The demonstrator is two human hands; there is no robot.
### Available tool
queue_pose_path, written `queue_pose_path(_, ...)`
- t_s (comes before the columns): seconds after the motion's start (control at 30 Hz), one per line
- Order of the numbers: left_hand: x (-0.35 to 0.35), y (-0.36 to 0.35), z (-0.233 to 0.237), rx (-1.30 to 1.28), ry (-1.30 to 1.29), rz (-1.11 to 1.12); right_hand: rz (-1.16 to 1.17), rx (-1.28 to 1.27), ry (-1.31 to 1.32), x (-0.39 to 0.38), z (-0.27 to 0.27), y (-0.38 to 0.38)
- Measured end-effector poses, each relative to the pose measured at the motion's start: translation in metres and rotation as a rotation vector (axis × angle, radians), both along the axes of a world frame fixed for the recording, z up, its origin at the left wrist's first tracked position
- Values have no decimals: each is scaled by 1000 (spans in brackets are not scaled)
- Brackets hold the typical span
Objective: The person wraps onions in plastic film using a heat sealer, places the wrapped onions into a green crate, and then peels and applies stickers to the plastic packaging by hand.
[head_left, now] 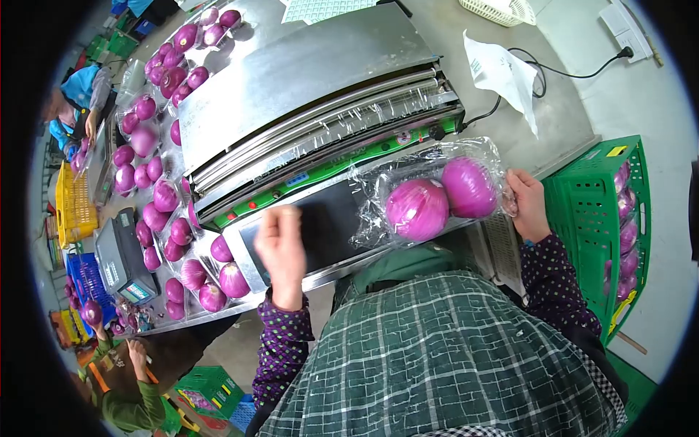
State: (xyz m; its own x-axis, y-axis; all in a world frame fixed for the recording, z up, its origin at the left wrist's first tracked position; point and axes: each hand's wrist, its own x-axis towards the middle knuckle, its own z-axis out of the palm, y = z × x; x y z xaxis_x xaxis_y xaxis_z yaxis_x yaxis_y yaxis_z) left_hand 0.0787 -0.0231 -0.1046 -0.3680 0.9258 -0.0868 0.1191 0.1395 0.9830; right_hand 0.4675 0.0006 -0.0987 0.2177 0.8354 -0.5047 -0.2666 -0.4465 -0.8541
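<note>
Two onions [418,210] in clear wrap [370,222], right hand [528,204], narrow grip on its edge; left hand [282,247] blurred, grip unclear.

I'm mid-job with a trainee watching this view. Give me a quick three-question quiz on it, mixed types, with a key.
1. Multiple choice: How many onions are in the clear-film pack gripped at one end by the right hand?
A) One
B) Two
C) Four

2. True or false: The left hand is apart from that pack.

3. Fill in the blank: The crate with onions in it, at the right of the picture, is ____ in colour.

Key: 1. B; 2. True; 3. green
</note>
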Motion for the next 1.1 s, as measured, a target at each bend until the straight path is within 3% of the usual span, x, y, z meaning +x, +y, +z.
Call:
queue_pose_path(0.03,15,2,4,58,266,-128,6,-13,-17,-1,-1,0)
queue_pose_path(0.13,46,13,7,219,612,-400,39,-22,-52,-5,1,4)
queue_pose_path(0.2,55,21,-15,283,597,-389,64,-23,-73,-8,0,6)
queue_pose_path(0.27,53,34,-16,407,787,-158,-25,49,-100,-8,-7,11)
queue_pose_path(0.37,46,39,-18,453,916,-77,31,-3,-37,-1,1,9)
queue_pose_path(0.47,26,38,-27,208,738,74,32,-15,-34,1,-3,6)
queue_pose_path(0.53,11,32,-19,49,422,60,29,-23,-30,-2,-5,5)
queue_pose_path(0.6,12,19,2,-110,77,-60,38,-31,-18,-6,-7,6)
queue_pose_path(0.67,17,2,5,-187,70,-150,47,-36,-27,-5,-9,9)
queue_pose_path(0.77,38,-3,4,-146,42,-237,54,-22,-25,-5,-21,14)
queue_pose_path(0.8,41,-4,7,-184,-184,-171,75,-22,-19,-3,-22,12)
queue_pose_path(0.87,44,-9,16,28,-287,8,68,-24,-38,-1,-18,6)
queue_pose_path(0.9,39,-17,25,121,-51,-29,56,13,-48,-1,-14,13)
queue_pose_path(0.97,35,-36,21,183,-99,-105,38,-18,-50,-2,-3,15)
queue_pose_path(1.1,40,-31,8,-12,-475,-100,52,-40,-6,-3,-11,12)
